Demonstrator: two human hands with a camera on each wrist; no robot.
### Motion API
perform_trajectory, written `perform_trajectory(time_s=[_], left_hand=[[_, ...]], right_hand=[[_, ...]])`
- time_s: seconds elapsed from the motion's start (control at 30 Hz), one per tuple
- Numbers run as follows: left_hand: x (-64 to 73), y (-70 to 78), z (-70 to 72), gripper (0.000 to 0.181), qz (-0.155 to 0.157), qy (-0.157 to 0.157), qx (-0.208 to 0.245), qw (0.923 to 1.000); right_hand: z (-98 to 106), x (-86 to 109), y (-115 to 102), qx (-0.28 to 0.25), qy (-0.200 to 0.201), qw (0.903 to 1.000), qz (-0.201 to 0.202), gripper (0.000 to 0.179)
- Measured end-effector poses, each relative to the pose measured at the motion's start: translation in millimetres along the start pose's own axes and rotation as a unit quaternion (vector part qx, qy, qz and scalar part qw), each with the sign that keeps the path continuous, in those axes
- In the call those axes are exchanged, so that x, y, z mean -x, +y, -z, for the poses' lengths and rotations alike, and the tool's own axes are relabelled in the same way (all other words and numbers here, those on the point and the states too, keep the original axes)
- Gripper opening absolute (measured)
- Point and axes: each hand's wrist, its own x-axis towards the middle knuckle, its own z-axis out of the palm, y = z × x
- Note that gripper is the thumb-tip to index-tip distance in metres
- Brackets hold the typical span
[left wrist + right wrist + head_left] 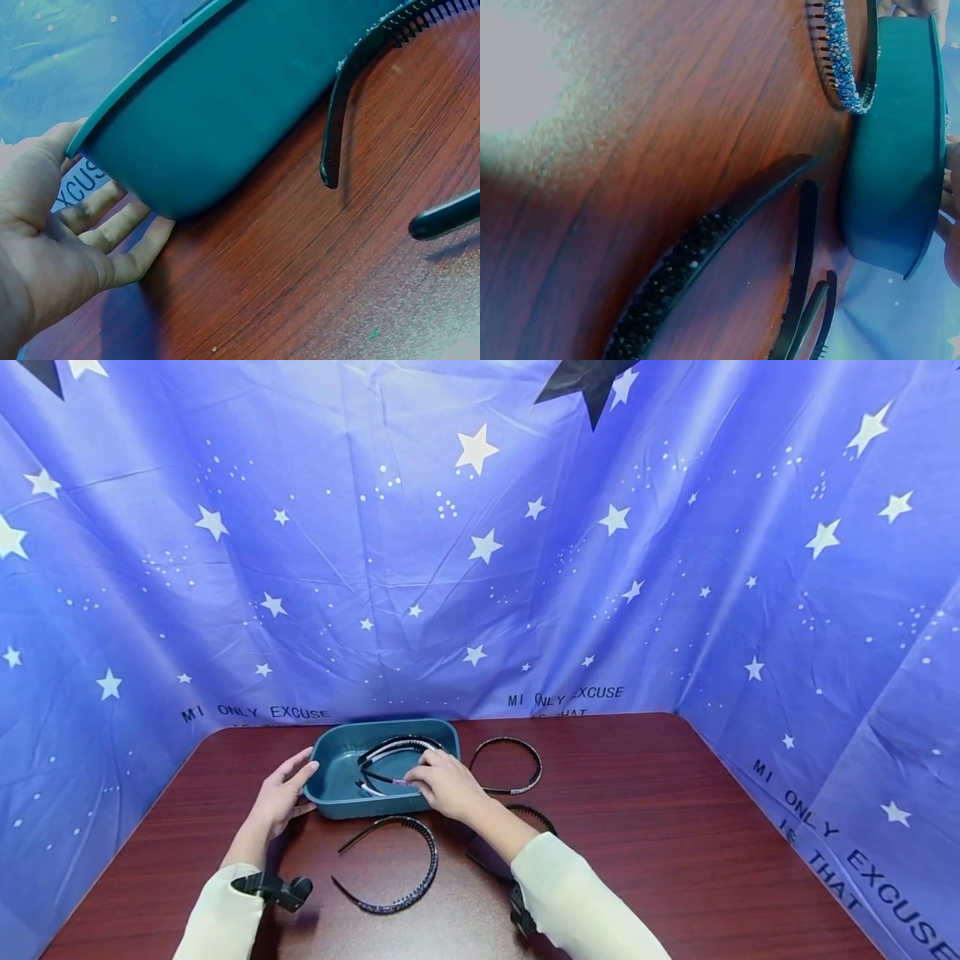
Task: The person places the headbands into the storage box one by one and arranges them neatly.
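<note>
1. My right hand (447, 783) has its fingers curled, seemingly pinching the pink-trimmed headband (401, 782) inside the tub (352, 811), near its front right corner. A sideways tug could make that springy band flick loose.
2. The stacked headbands (400, 742) lie close behind it in the tub; if their teeth catch, one lift could drag several.
3. My left hand (277, 795) is loosely spread, thumb on the rim, fingers against the tub's left end. I judge that a light brace; a push from the right could slide the tub.
4. The tub sits by the back edge of the table (750, 860), left of its middle, so a backward shove could tip it over that edge.
5. The front headband (435, 858) could get trapped if the tub slides nearer.
6. The headband beneath my right forearm (538, 813) could snag on the wrist mount (522, 912) if I dip.
</note>
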Motion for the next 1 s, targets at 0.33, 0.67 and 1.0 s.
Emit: perform_trajectory(time_s=[0.33, 0.67, 1.0], left_hand=[[-0.2, 0.5, 1.5, 0.066, -0.002, 0.002, -0.001, 1.0], [0.2, -0.6, 0.0, 0.067, 0.003, -0.001, 0.005, 1.0], [-0.7, 0.0, 1.1, 0.068, -0.002, -0.001, 0.001, 1.0]], right_hand=[[-0.5, -2.8, 0.3, 0.009, -0.007, 0.9999, 0.006, 0.016], [1.3, -3.2, -0.5, 0.008, -0.023, 0.9997, 0.0, 0.016], [3.4, -3.6, -1.5, 0.01, -0.018, 0.9998, 0.001, 0.016]])
